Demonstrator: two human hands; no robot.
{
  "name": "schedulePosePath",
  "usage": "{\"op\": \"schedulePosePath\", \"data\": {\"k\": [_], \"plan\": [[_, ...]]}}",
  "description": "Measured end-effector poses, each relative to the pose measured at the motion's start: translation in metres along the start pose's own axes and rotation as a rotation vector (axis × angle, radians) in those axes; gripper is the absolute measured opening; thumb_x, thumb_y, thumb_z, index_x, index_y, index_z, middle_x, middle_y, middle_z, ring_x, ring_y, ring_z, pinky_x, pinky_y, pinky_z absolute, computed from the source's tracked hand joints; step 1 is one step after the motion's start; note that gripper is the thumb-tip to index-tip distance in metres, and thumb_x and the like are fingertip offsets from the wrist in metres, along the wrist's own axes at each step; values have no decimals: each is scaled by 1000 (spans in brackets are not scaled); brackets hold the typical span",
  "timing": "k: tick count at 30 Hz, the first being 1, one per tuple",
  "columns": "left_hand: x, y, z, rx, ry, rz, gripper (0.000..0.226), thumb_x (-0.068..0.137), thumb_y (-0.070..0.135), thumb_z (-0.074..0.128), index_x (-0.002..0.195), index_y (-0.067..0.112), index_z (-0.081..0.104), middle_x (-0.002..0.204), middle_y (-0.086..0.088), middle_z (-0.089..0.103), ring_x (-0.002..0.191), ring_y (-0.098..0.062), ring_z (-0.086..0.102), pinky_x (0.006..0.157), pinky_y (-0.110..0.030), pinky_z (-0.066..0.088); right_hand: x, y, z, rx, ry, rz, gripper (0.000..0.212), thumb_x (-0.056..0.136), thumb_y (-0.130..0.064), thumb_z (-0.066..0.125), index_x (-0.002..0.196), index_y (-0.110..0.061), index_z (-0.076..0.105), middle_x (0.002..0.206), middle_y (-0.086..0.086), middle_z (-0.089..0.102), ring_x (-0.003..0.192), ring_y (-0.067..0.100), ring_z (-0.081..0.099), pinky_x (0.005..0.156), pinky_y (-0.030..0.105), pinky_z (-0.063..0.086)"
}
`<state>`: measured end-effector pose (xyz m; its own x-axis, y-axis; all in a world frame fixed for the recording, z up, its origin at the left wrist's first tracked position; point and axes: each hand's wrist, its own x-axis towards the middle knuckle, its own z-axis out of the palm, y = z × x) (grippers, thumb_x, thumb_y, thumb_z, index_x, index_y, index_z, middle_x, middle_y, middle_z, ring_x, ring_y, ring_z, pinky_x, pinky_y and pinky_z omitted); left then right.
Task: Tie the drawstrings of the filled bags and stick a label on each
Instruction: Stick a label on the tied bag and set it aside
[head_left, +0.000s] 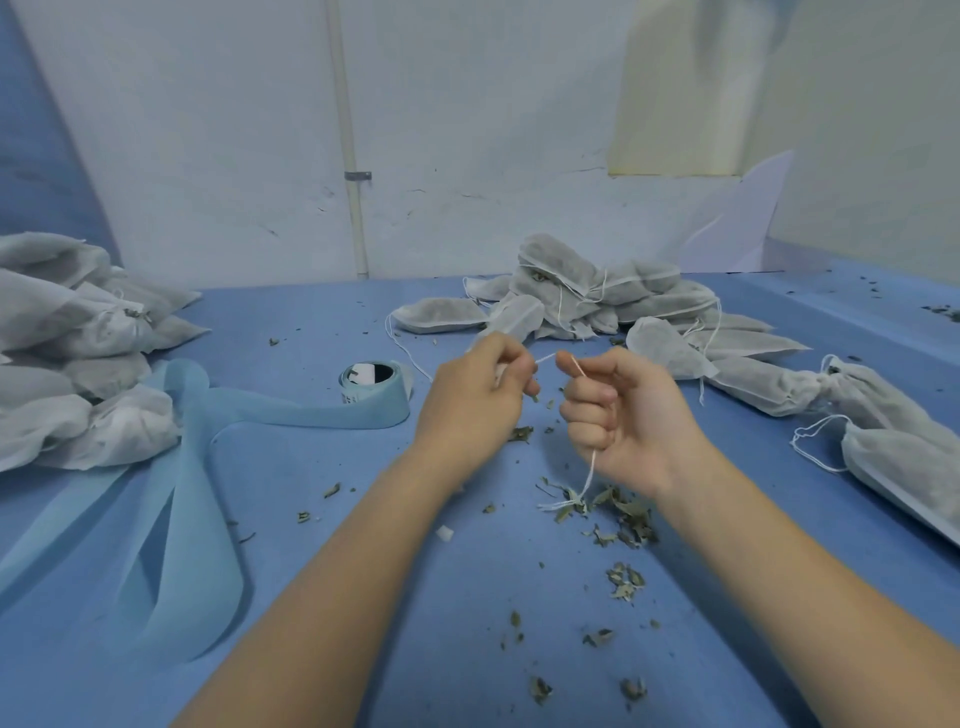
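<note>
Head view, tying stage. Left hand (475, 387) grips the neck of a filled bag (511, 318) held above the middle of the blue table (322, 519); right hand (621, 415) is curled round its white drawstring (586, 475), whose loose end trails among spilled dried leaves (618, 514). Gathered, seemingly tied bags (67, 364) are stacked at the left edge. An untied pile (597, 296) lies toward the far edge, more toward the right edge. A label roll (371, 382) with its pale blue backing strip (197, 493) sits left of centre. Judged partly done: much tying and labelling remains.
</note>
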<state>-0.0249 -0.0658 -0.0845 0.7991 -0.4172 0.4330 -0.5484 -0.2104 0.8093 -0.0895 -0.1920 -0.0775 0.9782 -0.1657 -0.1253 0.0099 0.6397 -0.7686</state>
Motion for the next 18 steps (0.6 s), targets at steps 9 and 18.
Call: {"op": "schedulePosePath", "data": {"k": [9, 18], "plan": [[-3, -8, 4, -370, 49, -131, 17, 86, 14, 62, 74, 26, 59, 72, 3, 70, 73, -15, 61, 82, -42, 49, 4, 13, 6, 24, -82, -77, 44, 68, -8, 47, 107, -12, 67, 50, -4, 38, 47, 9, 11, 36, 16, 13], [-3, -12, 11, -308, 64, -163, 22, 79, 42, 65, 62, 28, 61, 61, 8, 66, 65, -14, 52, 77, -40, 45, 8, 13, 3, -627, 45, -137, 56, 87, 1, 41, 129, -31, 57, 59, -1, 43, 44, 8, 23, 39, 18, 21]]}}
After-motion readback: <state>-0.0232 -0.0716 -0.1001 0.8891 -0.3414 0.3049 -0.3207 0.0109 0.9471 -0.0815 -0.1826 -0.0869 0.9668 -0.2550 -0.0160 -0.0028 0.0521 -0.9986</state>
